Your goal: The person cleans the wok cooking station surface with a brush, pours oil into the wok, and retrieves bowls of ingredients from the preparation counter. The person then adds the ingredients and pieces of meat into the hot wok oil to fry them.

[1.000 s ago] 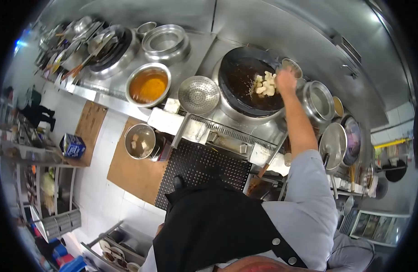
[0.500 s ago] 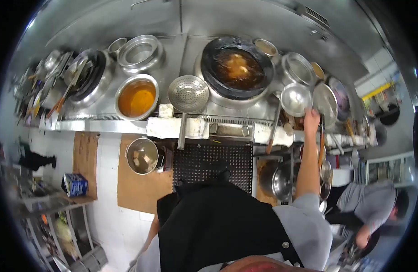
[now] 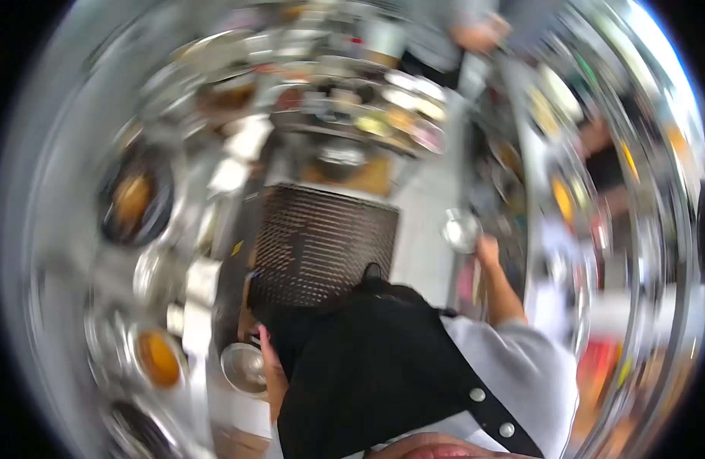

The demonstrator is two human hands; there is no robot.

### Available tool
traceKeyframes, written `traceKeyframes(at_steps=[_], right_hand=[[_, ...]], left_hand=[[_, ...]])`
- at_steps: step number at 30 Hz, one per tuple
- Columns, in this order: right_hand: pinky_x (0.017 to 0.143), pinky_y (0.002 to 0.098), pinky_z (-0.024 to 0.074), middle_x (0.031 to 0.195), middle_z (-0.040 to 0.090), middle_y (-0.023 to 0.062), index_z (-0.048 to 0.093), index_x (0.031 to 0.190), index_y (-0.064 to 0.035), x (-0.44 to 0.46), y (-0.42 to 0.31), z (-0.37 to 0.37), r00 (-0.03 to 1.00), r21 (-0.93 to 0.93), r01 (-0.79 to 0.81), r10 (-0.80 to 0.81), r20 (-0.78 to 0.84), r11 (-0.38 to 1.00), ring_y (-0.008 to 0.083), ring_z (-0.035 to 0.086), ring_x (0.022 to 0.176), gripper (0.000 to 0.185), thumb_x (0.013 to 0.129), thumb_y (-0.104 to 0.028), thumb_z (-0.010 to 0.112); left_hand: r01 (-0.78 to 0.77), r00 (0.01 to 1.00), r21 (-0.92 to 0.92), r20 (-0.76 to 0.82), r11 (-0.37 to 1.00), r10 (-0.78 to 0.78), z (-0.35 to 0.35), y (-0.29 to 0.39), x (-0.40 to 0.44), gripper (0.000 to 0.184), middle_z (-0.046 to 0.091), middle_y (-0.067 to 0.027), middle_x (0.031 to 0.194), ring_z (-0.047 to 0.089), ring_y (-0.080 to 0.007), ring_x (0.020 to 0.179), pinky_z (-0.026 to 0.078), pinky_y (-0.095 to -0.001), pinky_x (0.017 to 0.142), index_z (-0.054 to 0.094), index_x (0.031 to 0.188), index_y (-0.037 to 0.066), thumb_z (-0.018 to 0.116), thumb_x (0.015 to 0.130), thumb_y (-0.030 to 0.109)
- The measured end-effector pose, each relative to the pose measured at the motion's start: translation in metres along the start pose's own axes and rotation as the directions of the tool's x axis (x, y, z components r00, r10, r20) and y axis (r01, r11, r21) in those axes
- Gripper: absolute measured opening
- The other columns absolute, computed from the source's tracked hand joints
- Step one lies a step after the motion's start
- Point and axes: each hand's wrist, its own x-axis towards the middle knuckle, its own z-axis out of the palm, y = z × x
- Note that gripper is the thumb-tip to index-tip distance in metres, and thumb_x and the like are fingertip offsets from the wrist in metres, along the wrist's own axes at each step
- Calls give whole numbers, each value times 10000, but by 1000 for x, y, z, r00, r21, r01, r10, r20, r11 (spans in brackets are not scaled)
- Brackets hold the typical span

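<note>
My right hand (image 3: 487, 251) is closed at the edge of a small round metal bowl (image 3: 461, 230), held out to my right above the aisle, close to the counter on that side. Motion blur hides the bowl's contents, if any. My left hand (image 3: 267, 343) hangs low at my left side, beside my black apron (image 3: 368, 367). Its fingers are smeared and partly hidden. Near it, lower down, stands a metal pot (image 3: 245, 369) with pale pieces in it.
On my left, the stove line has a dark wok (image 3: 138, 191) with brown liquid and a pot of orange liquid (image 3: 159, 358). A perforated black mat (image 3: 326, 245) lies at my feet. Another person's hand (image 3: 483, 34) appears at the far end.
My body and view have turned right, away from the stove, which is now on my left. My right hand has carried the metal bowl from the stove side to the opposite counter side.
</note>
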Motion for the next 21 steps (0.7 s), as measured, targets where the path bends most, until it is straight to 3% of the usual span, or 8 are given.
traceKeyframes(at_steps=[1, 2, 4, 9, 12, 14, 17, 21], right_hand=[[606, 465, 507, 722, 661, 160, 668, 795, -30, -28, -8, -40, 996, -95, -60, 54, -68, 994, 325, 617, 620, 197, 816, -216, 607], [661, 441, 533, 711, 624, 119, 682, 881, -25, -60, -62, -89, 918, 64, -359, 365, -158, 931, 299, 618, 657, 224, 836, -232, 610], [600, 396, 554, 834, 643, 94, 685, 911, -45, -106, -62, -143, 759, 543, -402, 600, -252, 737, 239, 622, 721, 200, 869, -233, 633], [541, 401, 592, 855, 652, 91, 678, 959, -10, -223, 38, -240, 343, 820, -97, 793, -504, 563, 225, 677, 766, 237, 882, -232, 651], [553, 385, 614, 832, 683, 111, 687, 923, 12, -291, 108, -268, 230, 826, -159, 834, -502, 541, 239, 706, 706, 238, 893, -218, 638], [525, 351, 595, 694, 708, 163, 693, 818, 57, -357, 251, -260, 717, -64, -581, 473, -512, 811, 270, 680, 527, 369, 935, -270, 568], [509, 397, 573, 681, 693, 177, 713, 828, 74, -380, 213, -275, 394, 430, -656, 768, -506, 620, 261, 678, 544, 395, 931, -280, 571], [531, 405, 591, 794, 674, 161, 695, 863, 56, -420, 179, -344, 333, 801, -303, 844, -419, 517, 250, 673, 666, 279, 905, -214, 640]], left_hand=[[6, 999, 46, 48, 999, -8, 11, 1, 1, 452, 665, -292, 1278, 666, -397, 1159, 513, -471, 974, 702, 1212, -51, 576, 1030, 343], [6, 995, 101, 100, 995, -16, 19, -4, 2, 454, 664, -292, 1279, 666, -397, 1160, 513, -470, 975, 701, 1213, -52, 576, 1031, 344], [-3, 983, 214, 182, 977, -36, 39, -3, 0, 457, 663, -292, 1283, 664, -396, 1163, 512, -470, 977, 700, 1216, -54, 575, 1032, 345], [-78, 945, 448, 317, 891, -77, 79, -24, -19, 466, 660, -292, 1290, 661, -396, 1169, 509, -468, 983, 696, 1222, -60, 573, 1036, 349], [-165, 912, 547, 402, 821, -84, 111, -36, -42, 471, 658, -292, 1295, 659, -396, 1173, 507, -466, 986, 694, 1225, -63, 571, 1038, 352], [-226, 884, 595, 458, 771, -94, 137, -42, -66, 475, 656, -292, 1298, 658, -396, 1175, 506, -466, 988, 692, 1227, -65, 570, 1039, 353], [-342, 834, 651, 543, 678, -101, 181, -49, -94, 480, 655, -291, 1302, 656, -396, 1179, 505, -464, 991, 690, 1231, -68, 569, 1042, 356], [-516, 743, 669, 661, 535, -111, 247, -43, -132, 487, 652, -291, 1309, 653, -396, 1184, 503, -463, 996, 687, 1236, -73, 567, 1045, 359]])
